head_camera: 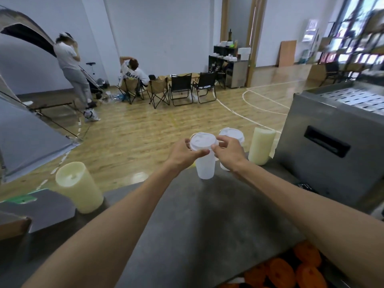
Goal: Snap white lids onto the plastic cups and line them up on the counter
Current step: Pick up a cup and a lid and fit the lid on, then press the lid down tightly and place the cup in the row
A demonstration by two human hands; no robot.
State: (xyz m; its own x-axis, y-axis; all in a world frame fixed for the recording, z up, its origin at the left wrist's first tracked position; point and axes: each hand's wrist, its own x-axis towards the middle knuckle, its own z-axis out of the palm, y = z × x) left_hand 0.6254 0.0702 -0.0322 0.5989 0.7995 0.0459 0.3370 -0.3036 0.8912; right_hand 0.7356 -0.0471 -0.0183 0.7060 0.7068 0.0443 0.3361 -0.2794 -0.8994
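Two bare hands meet at the round white plastic lid (pixel 203 140) on a translucent white plastic cup (pixel 205 165), standing on the grey counter (pixel 207 215) left of the steel machine (pixel 336 146). Left hand (pixel 185 151) and right hand (pixel 228 149) both pinch the lid's rim with curled fingers. Second lidded cup (pixel 232 135) stands just behind, nearer the machine.

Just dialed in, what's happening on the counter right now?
A person is working a white lid onto a plastic cup standing on the grey counter. The left hand and right hand pinch the lid's rim from either side. A second lidded cup stands just behind it.
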